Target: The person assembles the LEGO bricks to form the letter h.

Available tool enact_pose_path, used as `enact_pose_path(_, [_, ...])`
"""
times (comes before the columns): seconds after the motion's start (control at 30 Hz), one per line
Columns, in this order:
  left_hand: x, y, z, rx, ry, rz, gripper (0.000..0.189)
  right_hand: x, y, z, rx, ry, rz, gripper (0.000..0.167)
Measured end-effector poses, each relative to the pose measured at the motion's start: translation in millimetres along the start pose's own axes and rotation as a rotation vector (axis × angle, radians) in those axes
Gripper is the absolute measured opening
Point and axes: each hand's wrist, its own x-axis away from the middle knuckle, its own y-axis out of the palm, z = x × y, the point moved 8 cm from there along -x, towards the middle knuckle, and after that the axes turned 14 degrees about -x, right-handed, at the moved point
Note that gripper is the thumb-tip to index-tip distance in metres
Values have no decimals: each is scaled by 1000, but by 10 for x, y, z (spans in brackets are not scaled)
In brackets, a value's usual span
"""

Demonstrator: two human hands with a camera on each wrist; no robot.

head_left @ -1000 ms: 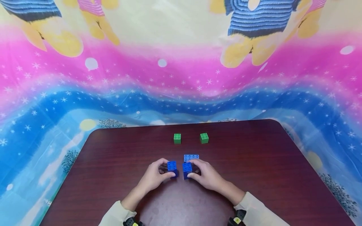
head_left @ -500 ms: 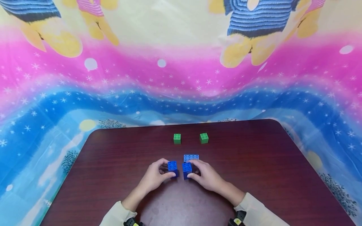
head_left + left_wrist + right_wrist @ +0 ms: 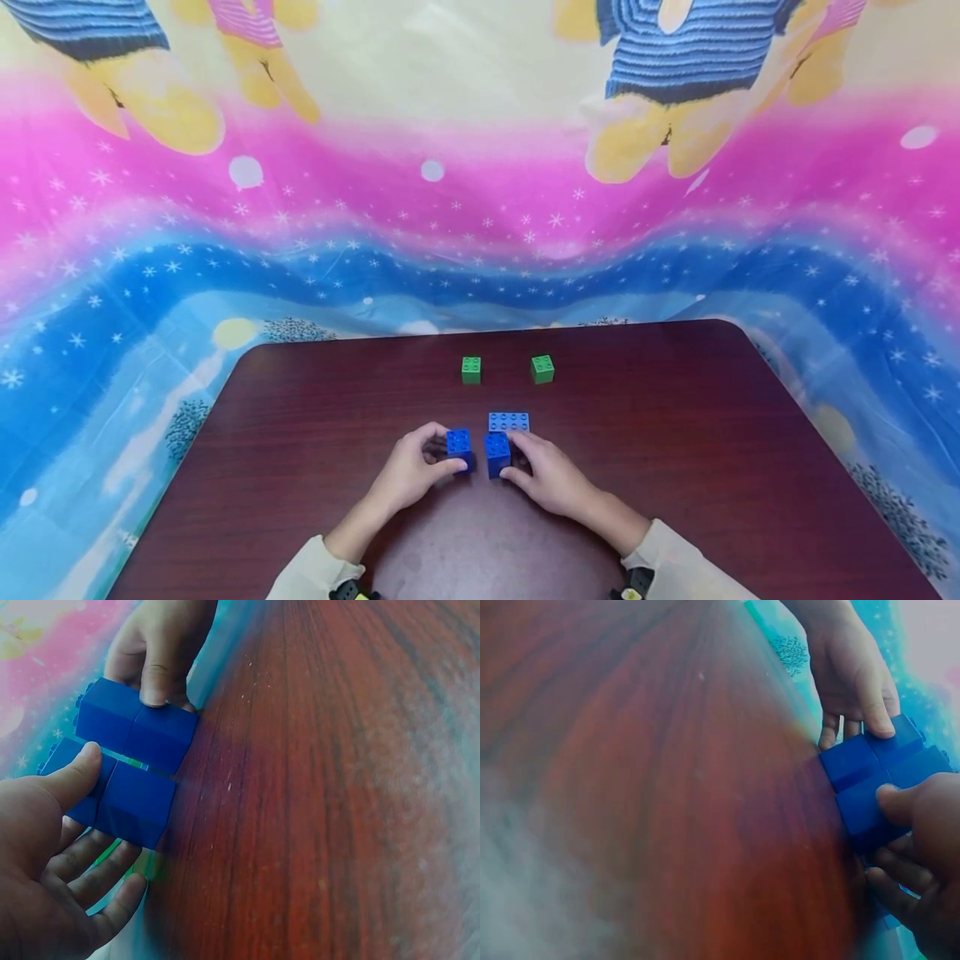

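Near the middle of the table, my left hand (image 3: 408,472) pinches a stack of two dark blue building bricks (image 3: 459,448) between thumb and fingers. My right hand (image 3: 557,477) grips a second, similar dark blue stack (image 3: 497,454), its thumb on the near face. Both stacks stand upright side by side with a narrow gap in the head view. A seam between upper and lower brick shows on the left stack (image 3: 135,804) in the left wrist view. Just behind the right stack lies a lighter blue, longer brick (image 3: 508,422), its front partly hidden.
Two small green bricks, one on the left (image 3: 471,371) and one on the right (image 3: 542,369), stand apart towards the back of the dark wooden table (image 3: 315,417). A printed cloth (image 3: 480,192) hangs behind the table's far edge.
The fingers of my right hand have shifted slightly to the right on their stack. My left hand and its stack stay nearly where they were; the green and light blue bricks have not moved.
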Motion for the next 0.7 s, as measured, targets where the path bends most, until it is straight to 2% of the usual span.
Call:
enact_pose_path(0.23, [2,-12,13,6,1,3,29,44,14,11,19,-12,-10,43])
enact_pose_path(0.5, [-4,1,3,-3,5,0,29,95,-34,40,83,28,-88,56])
enact_pose_path(0.7, [-2,5,0,-1,0,-3,29,181,-133,89,157,13,-132,57])
